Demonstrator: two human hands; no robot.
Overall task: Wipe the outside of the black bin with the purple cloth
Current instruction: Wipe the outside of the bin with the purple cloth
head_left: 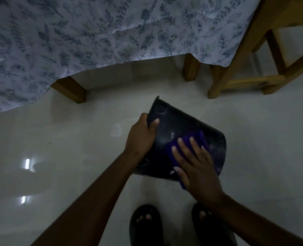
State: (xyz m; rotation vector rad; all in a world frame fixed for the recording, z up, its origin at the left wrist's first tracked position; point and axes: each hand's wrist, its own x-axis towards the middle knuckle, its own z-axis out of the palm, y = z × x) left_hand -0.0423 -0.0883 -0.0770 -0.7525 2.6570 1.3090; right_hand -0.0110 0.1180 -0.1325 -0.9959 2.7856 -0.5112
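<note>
Midway, I judge: my left hand point(140, 137) grips the bin point(179, 128) rim, right fingers point(182, 146) flat, pressing the cloth point(197, 139) on it. Smudges remain on the wall.

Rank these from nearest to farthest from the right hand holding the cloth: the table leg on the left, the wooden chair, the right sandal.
1. Right sandal, just below the right hand.
2. Table leg, up and to the left, under the flowered tablecloth.
3. Wooden chair, top right, looks about as far; too close to call.

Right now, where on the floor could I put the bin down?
Bare floor lies left of the left hand and right of the black bin. It is crowded near the wooden legs and the sandalled feet.
</note>
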